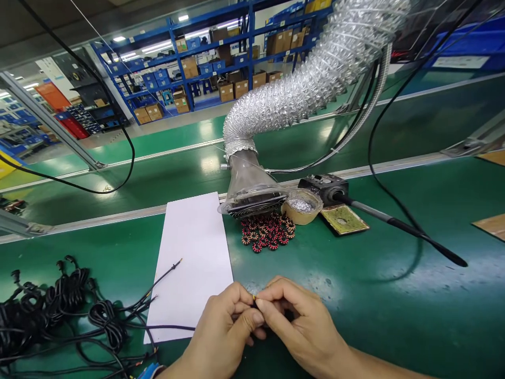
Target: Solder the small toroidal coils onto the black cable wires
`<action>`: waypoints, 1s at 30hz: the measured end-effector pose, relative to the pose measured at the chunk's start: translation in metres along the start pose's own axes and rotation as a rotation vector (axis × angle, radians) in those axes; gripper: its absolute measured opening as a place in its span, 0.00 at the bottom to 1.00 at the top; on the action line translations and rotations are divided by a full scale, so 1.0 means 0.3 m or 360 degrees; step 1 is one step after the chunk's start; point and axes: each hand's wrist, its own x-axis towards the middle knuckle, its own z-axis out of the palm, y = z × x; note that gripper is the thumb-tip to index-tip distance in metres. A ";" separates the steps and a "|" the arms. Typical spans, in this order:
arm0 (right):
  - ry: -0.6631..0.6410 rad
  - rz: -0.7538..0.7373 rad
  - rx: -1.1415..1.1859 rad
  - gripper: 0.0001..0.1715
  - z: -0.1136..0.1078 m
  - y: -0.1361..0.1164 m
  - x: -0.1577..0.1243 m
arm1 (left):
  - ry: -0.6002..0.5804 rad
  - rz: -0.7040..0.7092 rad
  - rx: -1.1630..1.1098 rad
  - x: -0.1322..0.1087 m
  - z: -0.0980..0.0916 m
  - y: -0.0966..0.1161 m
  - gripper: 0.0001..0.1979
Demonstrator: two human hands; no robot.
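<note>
My left hand (224, 329) and my right hand (302, 323) meet low in the middle over the green bench, fingers pinched together on a small dark part with a bit of yellow (254, 301) between the fingertips. A thin black wire (173, 327) runs from the left toward my left hand. Beyond them lies a pile of small red-and-black wound coils (268, 231). A white sheet of paper (195, 252) lies left of the hands, with a black wire end (168, 272) across it.
A heap of black cables (51, 310) lies at the lower left. A silver flexible duct with a clear hood (252, 184) hangs over the coils. A tape roll (302, 206), a soldering iron (410, 229) in its stand (323, 188) and a yellow sponge (345, 218) sit behind. Blue shelving stands in the background.
</note>
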 end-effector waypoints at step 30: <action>0.0260 -0.0020 -0.1308 0.14 -0.156 0.170 0.187 | -0.0113 0.0101 0.0747 -0.001 -0.014 0.005 0.14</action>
